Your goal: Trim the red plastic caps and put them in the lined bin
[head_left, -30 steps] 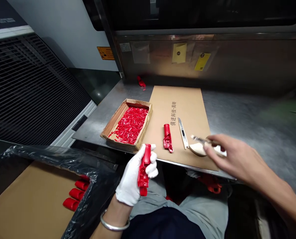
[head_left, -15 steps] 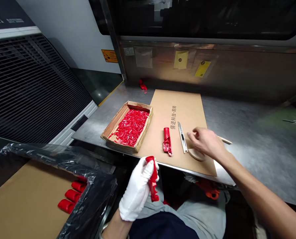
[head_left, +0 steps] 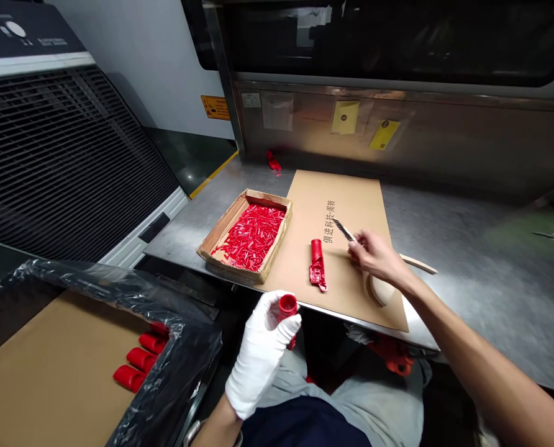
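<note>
My left hand (head_left: 264,347), in a white glove, is closed around a red plastic part (head_left: 287,304) whose round open end faces up; its lower portion is mostly hidden by the fingers. Bare, my right hand (head_left: 377,256) grips a utility knife (head_left: 343,230) just above the cardboard sheet (head_left: 337,186), its blade pointing away to the left. Between the two hands, a second red plastic part (head_left: 317,266) lies on the sheet. A pale, curved tan object (head_left: 379,290) rests under my right wrist.
A shallow cardboard box (head_left: 276,261) of small red scraps (head_left: 256,236) stands left of the sheet on the metal table (head_left: 472,267). Another red piece (head_left: 273,160) lies behind it. At lower left, a bin lined with black plastic (head_left: 184,366) holds several red parts (head_left: 140,359).
My right hand has picked the utility knife up off the cardboard. My left hand has turned the red part so its round opening faces up.
</note>
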Demonstrator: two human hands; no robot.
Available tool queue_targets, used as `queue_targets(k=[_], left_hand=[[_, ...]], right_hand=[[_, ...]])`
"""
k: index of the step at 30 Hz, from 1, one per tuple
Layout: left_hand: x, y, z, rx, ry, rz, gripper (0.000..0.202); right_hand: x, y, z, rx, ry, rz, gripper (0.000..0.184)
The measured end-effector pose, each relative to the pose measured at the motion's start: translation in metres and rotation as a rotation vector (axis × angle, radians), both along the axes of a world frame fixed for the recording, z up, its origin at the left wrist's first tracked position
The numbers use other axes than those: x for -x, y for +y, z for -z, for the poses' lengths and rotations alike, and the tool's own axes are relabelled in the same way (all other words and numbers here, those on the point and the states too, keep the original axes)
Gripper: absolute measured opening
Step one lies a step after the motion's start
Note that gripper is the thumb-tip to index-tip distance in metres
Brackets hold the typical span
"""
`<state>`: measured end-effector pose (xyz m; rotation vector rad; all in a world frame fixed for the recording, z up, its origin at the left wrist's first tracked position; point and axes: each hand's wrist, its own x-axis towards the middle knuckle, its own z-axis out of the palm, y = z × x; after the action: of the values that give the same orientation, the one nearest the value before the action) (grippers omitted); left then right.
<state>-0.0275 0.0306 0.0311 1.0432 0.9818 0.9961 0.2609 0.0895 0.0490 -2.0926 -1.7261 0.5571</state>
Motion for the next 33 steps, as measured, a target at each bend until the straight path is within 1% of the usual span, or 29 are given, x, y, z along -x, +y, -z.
queue_targets(k=[3,6,9,11,12,16,19,23,28,33], left_hand=[[-0.002,-0.001,0.001,-0.026,0.005,-0.012,0.033],[-0.004,-0.002,0.002,-0.054,0.036,-0.017,0.031],[-0.005,-0.003,0.002,-0.101,0.074,0.006,0.031],[-0.004,-0.004,0.001,-0.144,0.117,0.027,0.029],[-0.004,-0.005,0.001,-0.164,0.143,0.033,0.027],[-0.002,-0.007,0.001,-0.247,0.224,0.038,0.021],[-0.001,-0.009,0.000,-0.294,0.246,0.053,0.020],[0.000,-0.010,-0.002,-0.314,0.265,0.066,0.018],[0.000,-0.009,-0.002,-0.336,0.274,0.068,0.016],[-0.003,-0.011,0.001,-0.329,0.293,0.036,0.018]], right_hand=[[0.005,-0.028,-0.015,-0.092,0.106,-0.065,0.023],[0.016,-0.062,-0.030,-0.116,0.138,-0.134,0.027],[0.031,-0.090,-0.041,-0.197,0.093,-0.285,0.019],[0.040,-0.102,-0.046,-0.251,0.028,-0.389,0.018],[0.044,-0.106,-0.048,-0.266,-0.018,-0.418,0.019],[0.055,-0.113,-0.049,-0.313,-0.245,-0.446,0.026],[0.061,-0.113,-0.047,-0.358,-0.336,-0.469,0.027],[0.067,-0.112,-0.047,-0.439,-0.459,-0.465,0.026],[0.069,-0.110,-0.047,-0.457,-0.511,-0.467,0.027],[0.070,-0.111,-0.045,-0.428,-0.479,-0.456,0.026]])
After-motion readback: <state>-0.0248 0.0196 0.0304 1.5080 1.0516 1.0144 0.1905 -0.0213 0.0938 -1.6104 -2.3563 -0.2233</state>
